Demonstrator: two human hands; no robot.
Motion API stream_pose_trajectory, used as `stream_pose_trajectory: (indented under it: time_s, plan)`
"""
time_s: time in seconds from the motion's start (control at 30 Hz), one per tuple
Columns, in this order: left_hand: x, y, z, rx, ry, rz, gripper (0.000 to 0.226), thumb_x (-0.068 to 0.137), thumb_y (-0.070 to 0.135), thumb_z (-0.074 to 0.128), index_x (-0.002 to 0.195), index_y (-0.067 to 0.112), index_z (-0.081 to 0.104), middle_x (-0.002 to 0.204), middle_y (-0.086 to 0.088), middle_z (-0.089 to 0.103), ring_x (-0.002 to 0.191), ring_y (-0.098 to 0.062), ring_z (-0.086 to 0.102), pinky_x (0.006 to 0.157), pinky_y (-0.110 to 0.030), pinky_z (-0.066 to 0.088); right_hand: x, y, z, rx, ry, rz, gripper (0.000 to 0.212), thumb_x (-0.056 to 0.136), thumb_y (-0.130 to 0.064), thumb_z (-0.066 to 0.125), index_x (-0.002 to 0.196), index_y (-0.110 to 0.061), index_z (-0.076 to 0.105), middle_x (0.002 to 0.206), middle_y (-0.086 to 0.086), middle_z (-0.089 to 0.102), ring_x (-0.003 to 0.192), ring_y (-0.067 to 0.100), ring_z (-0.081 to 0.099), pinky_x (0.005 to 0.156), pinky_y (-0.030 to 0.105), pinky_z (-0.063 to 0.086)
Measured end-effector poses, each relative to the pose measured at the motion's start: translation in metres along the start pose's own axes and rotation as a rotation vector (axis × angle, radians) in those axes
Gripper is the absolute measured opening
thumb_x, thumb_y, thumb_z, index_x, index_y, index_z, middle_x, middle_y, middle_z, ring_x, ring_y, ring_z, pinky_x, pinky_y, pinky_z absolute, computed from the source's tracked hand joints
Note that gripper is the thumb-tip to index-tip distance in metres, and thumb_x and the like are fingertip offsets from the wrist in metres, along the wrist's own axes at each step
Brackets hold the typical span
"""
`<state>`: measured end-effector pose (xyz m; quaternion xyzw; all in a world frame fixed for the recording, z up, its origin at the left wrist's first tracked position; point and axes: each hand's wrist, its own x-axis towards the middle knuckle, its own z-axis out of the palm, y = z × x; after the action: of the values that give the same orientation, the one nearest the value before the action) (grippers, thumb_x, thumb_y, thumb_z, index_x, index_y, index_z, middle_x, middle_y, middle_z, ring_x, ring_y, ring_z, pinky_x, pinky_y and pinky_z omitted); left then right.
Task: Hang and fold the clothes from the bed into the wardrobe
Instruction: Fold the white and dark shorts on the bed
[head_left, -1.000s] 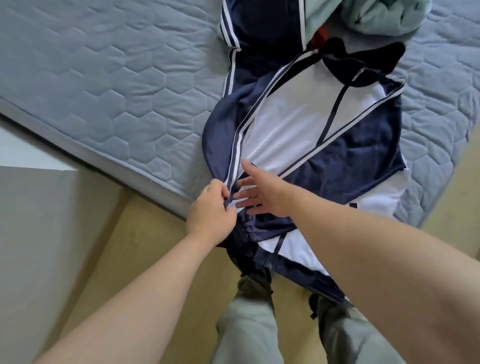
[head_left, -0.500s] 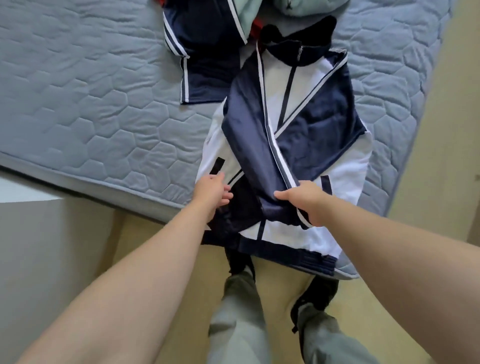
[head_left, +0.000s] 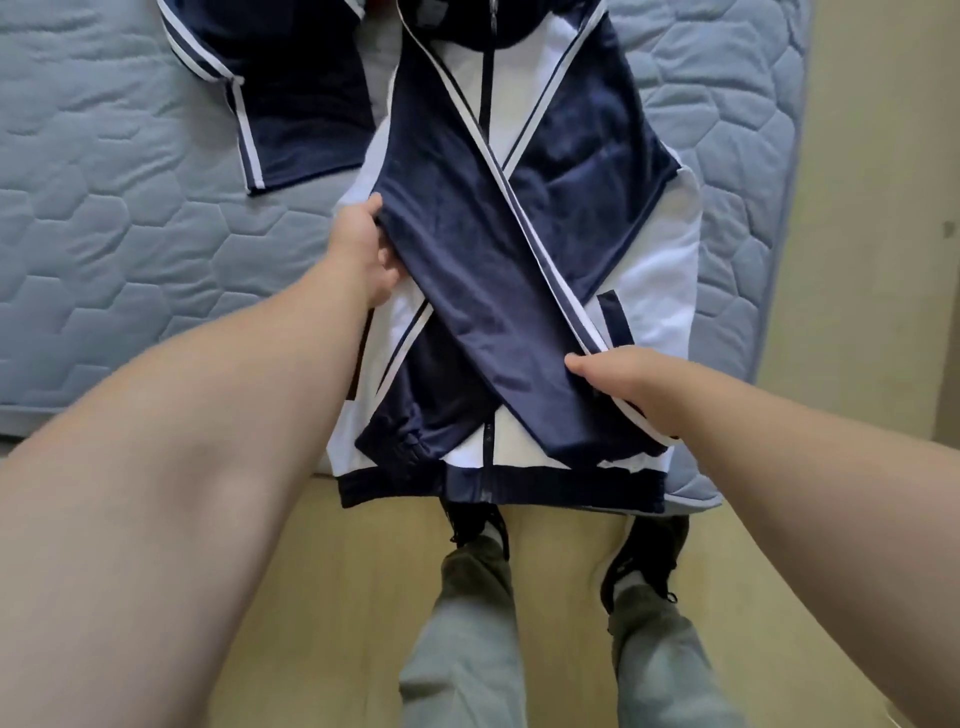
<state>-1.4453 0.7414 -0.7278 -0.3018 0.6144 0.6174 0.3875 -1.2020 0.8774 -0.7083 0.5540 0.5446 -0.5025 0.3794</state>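
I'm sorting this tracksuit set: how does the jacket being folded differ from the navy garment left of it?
The jacket has broad white panels; the navy garment shows only thin white stripes. The jacket, gripped by the left hand and right hand, has its sleeves crossed over its front; the navy garment lies untouched. Both are navy and white, on the mattress.

Pretty plain room tbh: a bed (head_left: 130, 249) with a grey-blue mattress quilted in hexagons fills the top half. Below it and off to the right it's just pale yellowish wood-look floor (head_left: 353, 597), all in soft, even light.
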Motion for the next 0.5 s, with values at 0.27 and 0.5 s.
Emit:
stream_pose_trajectory:
  time_s: [0.27, 0.5]
  plan:
    - [0.052, 0.035, -0.023, 0.007, 0.182, 0.006, 0.029, 0.099, -0.002, 0.041, 0.121, 0.006, 0.058, 0.127, -0.009, 0.064, 0.102, -0.021, 0.065, 0.091, -0.031, 0.054, 0.002, -0.014, 0.001, -0.061, 0.043, 0.033, 0.019, 0.087, -0.018, 0.056, 0.106, -0.017, 0.054, 0.107, 0.009, 0.063, 0.089, 0.034, 0.068, 0.072, 0.034, 0.053]
    - [0.108, 0.068, -0.065, 0.143, 0.406, -0.022, 0.012, 0.094, 0.014, 0.058, 0.103, 0.023, 0.058, 0.119, 0.007, 0.066, 0.1, -0.012, 0.065, 0.076, -0.025, 0.058, 0.0, -0.049, 0.019, -0.41, 0.091, -0.072, 0.019, 0.091, -0.016, 0.049, 0.103, -0.006, 0.061, 0.113, 0.016, 0.061, 0.112, 0.034, 0.058, 0.089, 0.035, 0.046]
